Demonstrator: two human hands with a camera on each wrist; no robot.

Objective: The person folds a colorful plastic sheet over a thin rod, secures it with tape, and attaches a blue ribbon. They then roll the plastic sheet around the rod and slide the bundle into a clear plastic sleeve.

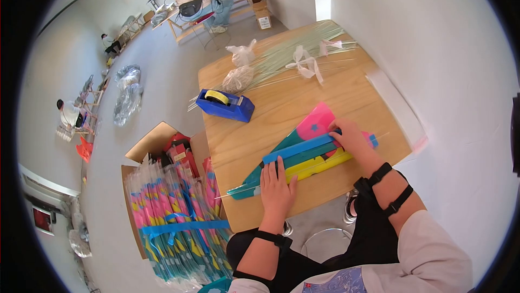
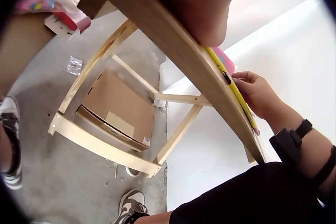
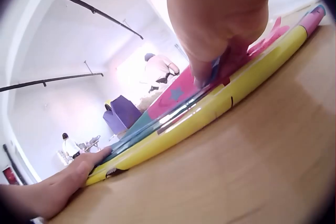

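Note:
A folded sheet of pink, teal and yellow plastic [image 1: 314,167] lies slantwise across the wooden table [image 1: 227,146], with a blue strip [image 1: 298,149] along its upper fold. A thin rod [image 1: 221,196] sticks out past its teal end. My left hand [image 1: 276,189] presses on the sheet's lower left part, fingers fairly straight with the tips at the blue strip. At the strip's other end, my right hand [image 1: 351,138] pinches the folded edge with bent fingers. The right wrist view shows its fingertips on the sheet [image 3: 241,85] beside a pink part.
Beyond the sheet stands a blue tape dispenser [image 1: 226,107] with yellow tape. Thin pale rods [image 1: 287,54] and plastic bags [image 1: 238,79] lie at the table's far end. An open carton [image 1: 132,184] of packed colourful sheets [image 1: 184,201] is at the left. A wall [image 1: 422,65] borders the right.

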